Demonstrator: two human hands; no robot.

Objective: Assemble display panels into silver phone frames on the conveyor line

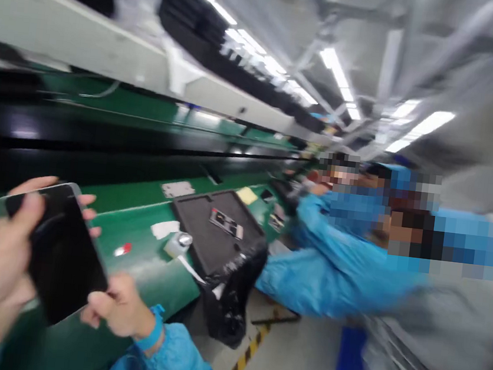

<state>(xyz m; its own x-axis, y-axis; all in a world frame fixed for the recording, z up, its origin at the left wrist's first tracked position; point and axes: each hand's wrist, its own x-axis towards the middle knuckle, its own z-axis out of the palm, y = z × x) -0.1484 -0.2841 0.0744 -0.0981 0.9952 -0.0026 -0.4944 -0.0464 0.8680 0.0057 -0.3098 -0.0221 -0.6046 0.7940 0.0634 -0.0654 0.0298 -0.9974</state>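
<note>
Beneath strip lights (339, 74), beside a long green counter (143, 268). Clasping a black-screened phone (65, 253) in the left hand (0, 261), grip closed with thumb over the screen and fingers behind, tips showing past the far edge. Pinching its near right corner with the right hand (123, 307), between thumb and finger. Holding it tilted over the counter's left part. Just right of it, on the counter: a red-and-white scrap (123, 249), white paper (165, 229) and a small white box (176, 246). Further right, blocking much of the surface: a dark tray (198, 236) bearing a slim part (226, 223), with a black bag (231, 317) hanging at its near end. Beyond, a co-worker's blue sleeve (328, 283), blurred.
</note>
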